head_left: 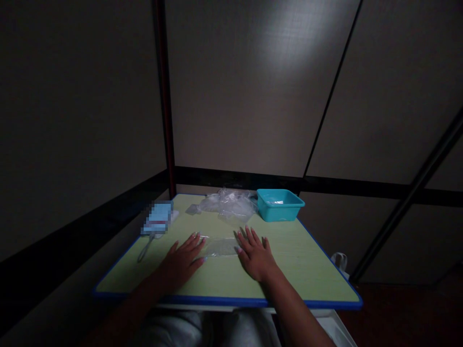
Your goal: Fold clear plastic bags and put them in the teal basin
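A clear plastic bag (221,246) lies flat on the light green table (289,255), between my two hands. My left hand (186,258) rests palm down over its left end, fingers stretched out. At the right end, my right hand (255,253) lies flat with its fingers spread and the thumb touching the plastic. Neither hand grips anything. Parts of the bag's two ends are hidden under the fingers.
Behind the flat bag sits a crumpled heap of clear plastic bags (233,205). A turquoise plastic basin (280,209) stands at the back right. On the left lies a blurred-out phone-like object (158,218) with a strap (145,248). Walls border the back and left.
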The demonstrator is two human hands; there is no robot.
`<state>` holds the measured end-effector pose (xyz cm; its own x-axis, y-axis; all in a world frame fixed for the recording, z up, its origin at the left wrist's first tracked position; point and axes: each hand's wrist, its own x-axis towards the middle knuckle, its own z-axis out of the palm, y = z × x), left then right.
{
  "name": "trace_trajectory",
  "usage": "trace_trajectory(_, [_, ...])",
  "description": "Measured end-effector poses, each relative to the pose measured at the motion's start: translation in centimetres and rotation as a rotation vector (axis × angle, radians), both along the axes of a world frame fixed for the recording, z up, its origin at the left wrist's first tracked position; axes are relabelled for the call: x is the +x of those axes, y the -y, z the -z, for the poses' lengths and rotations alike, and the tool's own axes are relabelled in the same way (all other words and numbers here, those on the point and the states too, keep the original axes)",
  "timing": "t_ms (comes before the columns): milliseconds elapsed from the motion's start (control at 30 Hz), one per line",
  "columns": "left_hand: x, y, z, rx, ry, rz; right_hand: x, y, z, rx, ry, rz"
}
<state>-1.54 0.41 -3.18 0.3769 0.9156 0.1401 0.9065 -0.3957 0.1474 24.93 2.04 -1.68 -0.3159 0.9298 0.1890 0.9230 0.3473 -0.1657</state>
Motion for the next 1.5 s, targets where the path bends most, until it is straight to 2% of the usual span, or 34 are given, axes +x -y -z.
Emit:
trace_trajectory(133, [-0.6,1.4,0.2,0.018,-0.01,0.128,-0.3,1.0,-1.1,0.183,0.017,-0.064])
trace_trajectory(267, [-1.3,2.6,0.5,0.039,-0.009,0.155,-0.5,1.4,-1.6,0.243,0.064,-0.188])
trace_trajectory(333, [-1.7,3.0,0.7,0.046,-0.01,0.152,-0.3,1.2,-1.2,0.245,0.073,-0.123])
trace_trajectory(467, [-1.8,3.2,0.7,0.062,-0.013,0.116,0.4,0.3,-0.2,0.225,0.053,0.147])
trace_trajectory(533, [-1.1,3.2,0.3,0.076,-0.001,0.1,0.5,0.1,-0.2,0.226,0.026,0.188])
trace_trajectory(600, [0.4,3.3,-0.2,0.085,0.02,0.115,0.3,0.3,-0.4,0.192,-0.001,0.107])
trace_trajectory(733, [3.8,2.9,-1.4,0.094,0.054,0.188,-0.1,0.8,-0.8,0.016,-0.007,-0.118])
trace_trajectory(800, [4.6,1.9,-1.8,0.134,0.065,0.141,-0.1,0.8,-0.8,-0.042,0.008,-0.151])
trace_trajectory(867, [4.4,0.3,-1.9,0.187,0.085,0.025,-0.1,0.7,-0.7,-0.066,0.026,-0.163])
trace_trajectory(933, [3.4,-1.5,-1.8,0.196,0.111,-0.119,0.0,0.6,-0.7,-0.069,0.038,-0.165])
trace_trajectory(1000, [2.0,-3.0,-1.6,0.136,0.142,-0.218,-0.1,0.6,-0.7,-0.071,0.039,-0.16])
trace_trajectory(1100, [0.3,-3.7,-1.3,0.021,0.17,-0.153,-0.2,0.6,-0.7,-0.077,0.039,-0.148])
trace_trajectory(1267, [-0.7,-1.8,-0.8,-0.074,0.108,0.036,-0.3,0.6,-0.6,-0.073,0.042,-0.137])
trace_trajectory(1400, [-1.3,-0.9,-0.4,-0.077,0.072,0.1,-0.2,0.6,-0.5,-0.043,0.037,-0.127])
trace_trajectory(1500, [-1.4,-0.9,-0.7,-0.034,0.066,0.122,-0.1,0.6,-0.5,0.039,0.038,-0.074])
